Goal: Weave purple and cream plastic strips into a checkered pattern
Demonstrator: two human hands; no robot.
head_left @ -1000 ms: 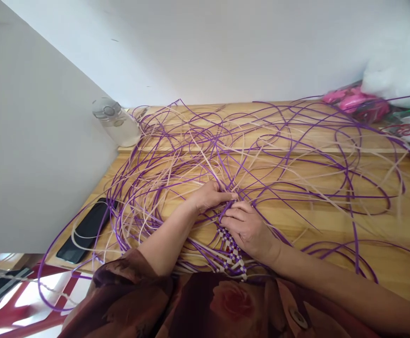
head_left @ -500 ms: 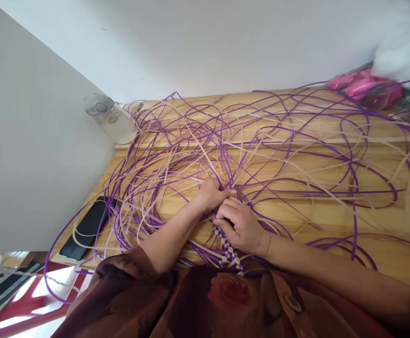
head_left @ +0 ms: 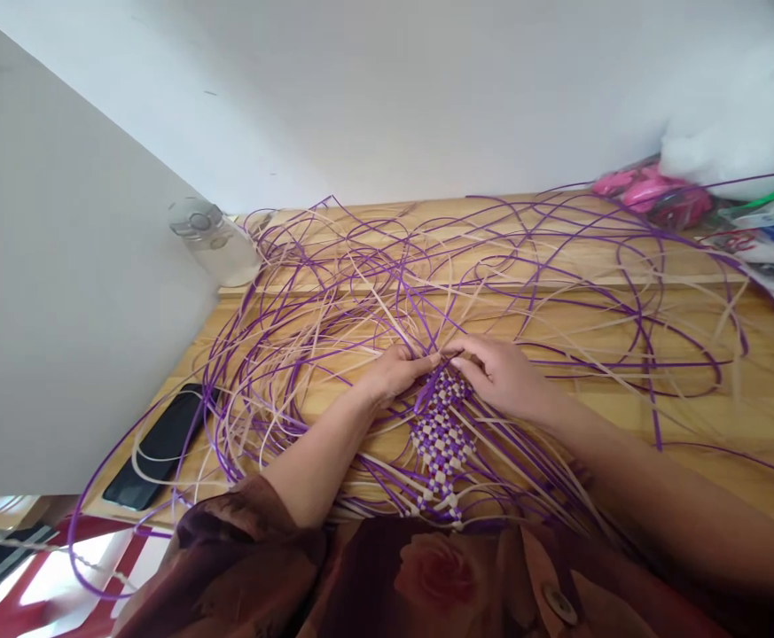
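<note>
A knotted piece of purple and cream cords (head_left: 443,434) lies on the wooden table in front of my body. Long loose purple and cream cords (head_left: 293,310) fan out from it over the tabletop. At its far end my left hand (head_left: 396,372) is closed, thumb and fingers pinching cords. Just right of it, my right hand (head_left: 493,368) has its thumb and index finger together around a cord near the top edge of the knotted part. The exact strands between the fingertips are too small to tell apart.
A black phone (head_left: 160,447) lies at the table's left edge, partly under cords. A clear bottle (head_left: 217,244) stands at the back left by the wall. Pink items in plastic (head_left: 656,197) and a white bag (head_left: 746,146) sit at the back right.
My right hand has moved up and to the right, uncovering more of the knotted piece. The left hand stays near the same spot. The view has shifted slightly.
</note>
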